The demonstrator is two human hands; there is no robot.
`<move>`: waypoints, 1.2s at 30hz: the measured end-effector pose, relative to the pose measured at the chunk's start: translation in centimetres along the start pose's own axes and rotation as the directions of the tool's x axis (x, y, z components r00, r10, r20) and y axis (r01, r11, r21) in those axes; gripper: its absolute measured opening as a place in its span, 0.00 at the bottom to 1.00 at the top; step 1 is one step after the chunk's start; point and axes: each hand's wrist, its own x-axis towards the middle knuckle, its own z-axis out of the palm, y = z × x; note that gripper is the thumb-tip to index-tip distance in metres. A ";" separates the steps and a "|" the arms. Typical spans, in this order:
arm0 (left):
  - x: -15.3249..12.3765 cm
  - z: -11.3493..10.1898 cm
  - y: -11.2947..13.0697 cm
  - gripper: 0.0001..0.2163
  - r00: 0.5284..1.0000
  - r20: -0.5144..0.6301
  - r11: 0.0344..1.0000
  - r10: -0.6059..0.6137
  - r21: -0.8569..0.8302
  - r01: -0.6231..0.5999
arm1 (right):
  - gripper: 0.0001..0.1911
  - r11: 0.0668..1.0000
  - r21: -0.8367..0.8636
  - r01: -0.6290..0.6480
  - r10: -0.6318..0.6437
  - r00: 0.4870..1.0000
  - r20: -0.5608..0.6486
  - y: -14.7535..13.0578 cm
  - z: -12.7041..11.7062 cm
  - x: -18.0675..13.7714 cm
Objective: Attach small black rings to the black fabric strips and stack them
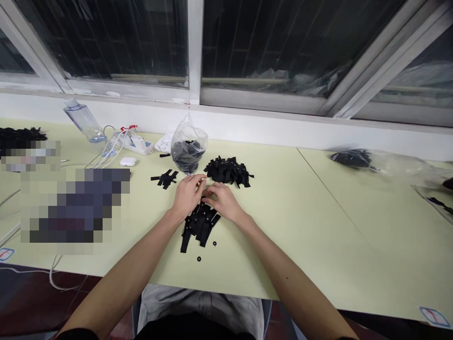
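My left hand (188,194) and my right hand (223,200) meet in the middle of the table, fingers bent and pinched close together. What they hold is mostly hidden; a small dark bit shows between the fingertips. Just below them lies a loose pile of black fabric strips (202,221), some with small shiny metal pieces. A larger heap of black strips (228,171) is just beyond my right hand. To the left of my left hand is a small group of black strips (164,179). Two small round black pieces, one a ring (214,243), the other a disc (198,259), lie nearer me.
Behind my hands stands a clear plastic bag (188,150) of dark pieces. Leftward are a white earphone case (128,162), a power strip (139,144) with cables, and a tilted clear bottle (85,123). Another plastic bag (385,163) lies at the right, below the windows.
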 end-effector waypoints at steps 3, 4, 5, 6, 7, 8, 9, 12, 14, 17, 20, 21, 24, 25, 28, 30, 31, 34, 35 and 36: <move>0.0 0.0 0.1 0.10 1.000 0.006 1.000 0.009 0.014 -0.009 | 0.03 1.000 -0.012 -0.017 0.017 1.000 -0.012 0.1 0.5 0.1; 0.0 0.0 0.2 0.10 1.000 0.005 1.000 0.016 0.015 -0.016 | 0.04 1.000 0.002 -0.020 0.020 1.000 -0.023 0.0 0.5 0.0; 0.0 0.0 0.2 0.10 1.000 0.002 1.000 0.024 0.013 -0.024 | 0.05 0.999 0.035 -0.027 0.028 0.999 -0.041 0.0 0.5 -0.1; 0.0 -0.1 0.3 0.10 1.000 -0.002 0.999 0.031 0.007 -0.031 | 0.05 0.995 0.092 -0.038 0.044 0.997 -0.065 -0.1 0.4 -0.2; 0.0 -0.1 0.4 0.10 0.999 -0.008 0.999 0.038 -0.004 -0.038 | 0.04 0.985 0.164 -0.052 0.068 0.993 -0.097 -0.2 0.2 -0.3; 0.0 -0.2 0.5 0.11 0.999 -0.012 0.999 0.043 -0.021 -0.043 | 0.04 0.968 0.243 -0.066 0.101 0.986 -0.134 -0.3 0.0 -0.4; 0.0 -0.2 0.6 0.11 0.999 -0.014 0.998 0.049 -0.045 -0.049 | 0.04 0.946 0.315 -0.078 0.139 0.975 -0.175 -0.5 -0.3 -0.6; -0.1 -0.3 1.1 0.11 0.998 -0.001 0.985 0.057 -0.162 -0.057 | 0.06 0.900 0.427 -0.081 0.229 0.924 -0.306 -0.9 -1.1 -1.1; -0.2 -0.1 1.4 0.10 0.998 0.010 0.967 0.054 -0.251 -0.050 | 0.06 0.895 0.442 -0.068 0.251 0.895 -0.370 -1.3 -1.7 -1.5; -0.4 0.3 1.6 0.08 0.999 0.007 0.943 0.040 -0.330 -0.035 | 0.07 0.910 0.413 -0.048 0.243 0.867 -0.435 -1.9 -2.2 -2.0; -0.5 0.6 1.7 0.07 0.999 0.014 0.933 0.032 -0.359 -0.025 | 0.06 0.931 0.363 -0.033 0.214 0.855 -0.472 -2.2 -2.5 -2.3; -0.6 0.7 1.7 0.07 0.999 0.023 0.931 0.033 -0.365 -0.022 | 0.06 0.936 0.351 -0.030 0.206 0.854 -0.477 -2.2 -2.5 -2.4; -0.7 0.8 1.7 0.06 0.997 0.064 0.927 0.049 -0.374 -0.021 | 0.06 0.942 0.333 -0.032 0.203 0.846 -0.493 -2.0 -2.5 -2.3; -0.7 0.8 1.8 0.06 0.996 0.076 0.928 0.056 -0.373 -0.024 | 0.06 0.944 0.327 -0.042 0.208 0.844 -0.495 -1.9 -2.4 -2.3; -0.8 1.0 1.8 0.06 0.995 0.082 0.934 0.059 -0.355 -0.026 | 0.06 0.955 0.283 -0.093 0.230 0.834 -0.501 -1.6 -2.3 -2.4; -0.8 1.1 1.7 0.06 0.998 0.052 0.940 0.029 -0.340 -0.009 | 0.06 0.971 0.206 -0.117 0.212 0.816 -0.538 -1.6 -2.2 -2.5; -0.8 1.2 1.6 0.06 0.999 0.033 0.943 0.008 -0.333 0.004 | 0.06 0.981 0.154 -0.117 0.185 0.807 -0.561 -1.7 -2.2 -2.6; -0.7 1.3 1.3 0.07 0.999 -0.015 0.949 -0.042 -0.314 0.035 | 0.05 0.998 -0.018 -0.064 0.044 0.833 -0.552 -2.3 -2.1 -2.8; -0.7 1.2 1.2 0.07 0.999 -0.019 0.949 -0.044 -0.312 0.036 | 0.05 0.998 -0.058 -0.036 0.000 0.854 -0.521 -2.5 -2.1 -2.9; -0.7 1.2 1.2 0.07 0.999 -0.017 0.949 -0.039 -0.313 0.032 | 0.06 0.996 -0.085 -0.009 -0.034 0.873 -0.487 -2.6 -2.0 -2.9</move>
